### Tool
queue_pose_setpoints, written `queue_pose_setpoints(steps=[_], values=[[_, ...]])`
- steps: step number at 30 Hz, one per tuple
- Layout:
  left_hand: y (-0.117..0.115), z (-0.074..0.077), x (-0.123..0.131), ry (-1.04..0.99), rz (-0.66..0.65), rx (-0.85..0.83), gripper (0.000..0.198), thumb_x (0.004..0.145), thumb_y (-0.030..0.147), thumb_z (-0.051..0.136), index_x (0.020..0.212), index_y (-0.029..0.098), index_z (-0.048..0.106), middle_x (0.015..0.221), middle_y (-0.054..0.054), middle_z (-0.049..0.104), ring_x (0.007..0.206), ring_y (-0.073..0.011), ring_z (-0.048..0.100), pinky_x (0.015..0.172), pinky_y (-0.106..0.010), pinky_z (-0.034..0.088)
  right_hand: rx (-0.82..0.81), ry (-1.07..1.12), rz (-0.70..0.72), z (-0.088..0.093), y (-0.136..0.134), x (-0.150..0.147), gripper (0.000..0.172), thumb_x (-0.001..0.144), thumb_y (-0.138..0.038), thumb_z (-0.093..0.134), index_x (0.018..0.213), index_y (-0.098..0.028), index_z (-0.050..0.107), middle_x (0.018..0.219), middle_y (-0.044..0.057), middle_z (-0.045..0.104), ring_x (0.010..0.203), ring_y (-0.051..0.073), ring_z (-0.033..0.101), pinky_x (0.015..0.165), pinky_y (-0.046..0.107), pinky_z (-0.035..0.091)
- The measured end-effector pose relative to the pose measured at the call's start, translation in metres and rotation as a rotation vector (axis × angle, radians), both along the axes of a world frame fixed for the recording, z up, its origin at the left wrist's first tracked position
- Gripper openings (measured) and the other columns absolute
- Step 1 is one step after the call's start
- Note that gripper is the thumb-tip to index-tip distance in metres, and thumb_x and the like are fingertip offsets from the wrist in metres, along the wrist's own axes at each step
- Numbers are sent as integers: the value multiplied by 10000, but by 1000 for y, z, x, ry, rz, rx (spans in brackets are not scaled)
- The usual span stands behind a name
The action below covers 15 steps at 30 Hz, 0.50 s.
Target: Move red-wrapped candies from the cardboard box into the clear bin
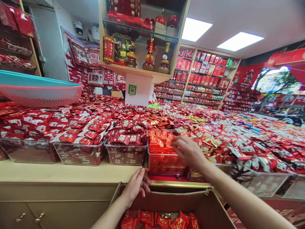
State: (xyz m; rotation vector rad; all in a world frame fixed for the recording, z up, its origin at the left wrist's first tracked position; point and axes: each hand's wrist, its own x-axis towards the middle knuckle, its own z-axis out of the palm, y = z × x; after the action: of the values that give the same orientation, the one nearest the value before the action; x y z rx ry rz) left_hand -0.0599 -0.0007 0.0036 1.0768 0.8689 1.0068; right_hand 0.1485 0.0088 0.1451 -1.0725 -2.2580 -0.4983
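Observation:
My right hand (189, 152) reaches over a clear plastic bin (166, 163) filled with bright red wrapped packets (158, 143). Its fingers are bent close together, and the fingertips seem to pinch a red packet (168, 142) at the top of the pile. In front of the counter edge is my left hand (135, 186), holding nothing, its fingers apart and loosely bent. It hovers above the back left corner of an open cardboard box (188, 202). More red packets with gold print (163, 220) lie inside that box.
Clear bins (127, 155) of dark red packets stand left along the beige counter (95, 173). More bins (268, 183) continue right. Pink and teal baskets (43, 95) rest on the goods at left. A display cabinet (140, 71) overhangs the back, above a white QR-code panel (138, 90).

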Motion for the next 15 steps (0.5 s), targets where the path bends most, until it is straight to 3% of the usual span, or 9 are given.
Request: queue_pose_setpoints(steps=[3,7,15], values=[[1,-3,2,81,-36,40,382,737,491,413,943,169,429,590,25,518,428,-93,532,304,-145,340,-7,-196,-256,25,46,8,246,834,-238,332,777,-144,552,853,84,573,822,170,473,740,265,358],[1,-7,1,103,-38,53,361,740,466,424,940,165,419,595,25,512,420,-86,530,301,-139,341,-135,-436,-407,25,89,14,212,799,-174,386,749,-133,587,804,91,607,807,184,486,702,252,356],[2,-10,-1,105,-58,51,340,725,465,445,868,156,445,593,18,517,424,-89,538,304,-140,341,-250,-485,-532,13,110,29,223,737,-90,420,726,-110,642,746,130,639,762,211,552,635,268,377]])
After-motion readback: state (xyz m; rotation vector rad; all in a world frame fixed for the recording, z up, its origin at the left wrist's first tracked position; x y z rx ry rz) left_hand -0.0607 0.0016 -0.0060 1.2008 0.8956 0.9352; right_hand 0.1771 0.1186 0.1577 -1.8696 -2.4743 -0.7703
